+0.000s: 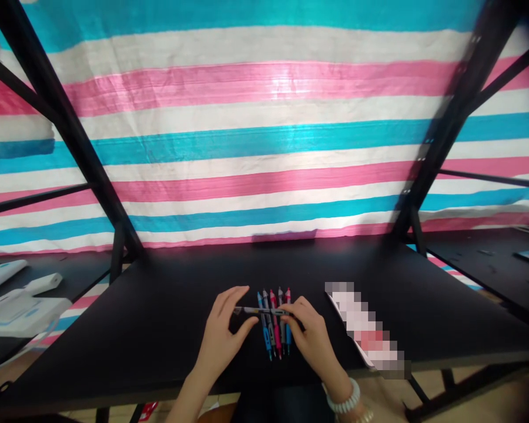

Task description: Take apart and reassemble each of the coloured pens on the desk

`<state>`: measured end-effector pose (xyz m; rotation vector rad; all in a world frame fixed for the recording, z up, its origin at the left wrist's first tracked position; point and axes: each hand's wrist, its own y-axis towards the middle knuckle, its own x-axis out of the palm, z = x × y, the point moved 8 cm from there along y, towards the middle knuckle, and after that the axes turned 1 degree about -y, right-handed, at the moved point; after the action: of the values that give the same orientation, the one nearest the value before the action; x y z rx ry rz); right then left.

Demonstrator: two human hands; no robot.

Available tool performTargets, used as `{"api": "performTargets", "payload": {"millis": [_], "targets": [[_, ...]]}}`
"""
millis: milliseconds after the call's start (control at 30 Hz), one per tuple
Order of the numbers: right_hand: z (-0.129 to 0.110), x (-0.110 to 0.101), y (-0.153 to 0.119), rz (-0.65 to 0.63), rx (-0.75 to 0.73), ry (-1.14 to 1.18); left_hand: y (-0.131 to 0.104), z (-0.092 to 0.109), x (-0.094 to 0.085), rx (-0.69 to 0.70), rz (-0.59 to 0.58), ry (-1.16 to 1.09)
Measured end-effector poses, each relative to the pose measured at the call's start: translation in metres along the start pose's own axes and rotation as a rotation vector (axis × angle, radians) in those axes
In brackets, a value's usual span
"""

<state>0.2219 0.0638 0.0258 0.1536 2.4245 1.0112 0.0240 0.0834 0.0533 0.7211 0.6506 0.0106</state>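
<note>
My right hand [307, 329] pinches the right end of a grey pen [260, 311] between thumb and fingers. The pen lies crosswise above a row of several pens [274, 335], with blue, grey and pink barrels, side by side on the black table. Around the pen's left end, my left hand [223, 329] has its fingers stretched and its thumb apart. Whether the left fingers touch that tip is hard to see.
The black table [167, 305] has a pale, pixelated flat object [357, 323] at the right. White devices and cables [22, 311] lie on a neighbouring table at left. Black frame posts [92, 170] flank a striped sheet [264, 141] behind.
</note>
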Motion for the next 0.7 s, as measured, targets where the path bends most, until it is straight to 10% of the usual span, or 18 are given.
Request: {"api": "performTargets", "payload": {"millis": [233, 700], "targets": [[-0.001, 0.001, -0.001, -0.032, 0.048, 0.037, -0.043, -0.046, 0.015, -0.619, 0.135, -0.698], [0.016, 0.001, -0.002, -0.057, 0.302, 0.124, -0.048, -0.049, 0.009, -0.669, 0.251, -0.702]]}}
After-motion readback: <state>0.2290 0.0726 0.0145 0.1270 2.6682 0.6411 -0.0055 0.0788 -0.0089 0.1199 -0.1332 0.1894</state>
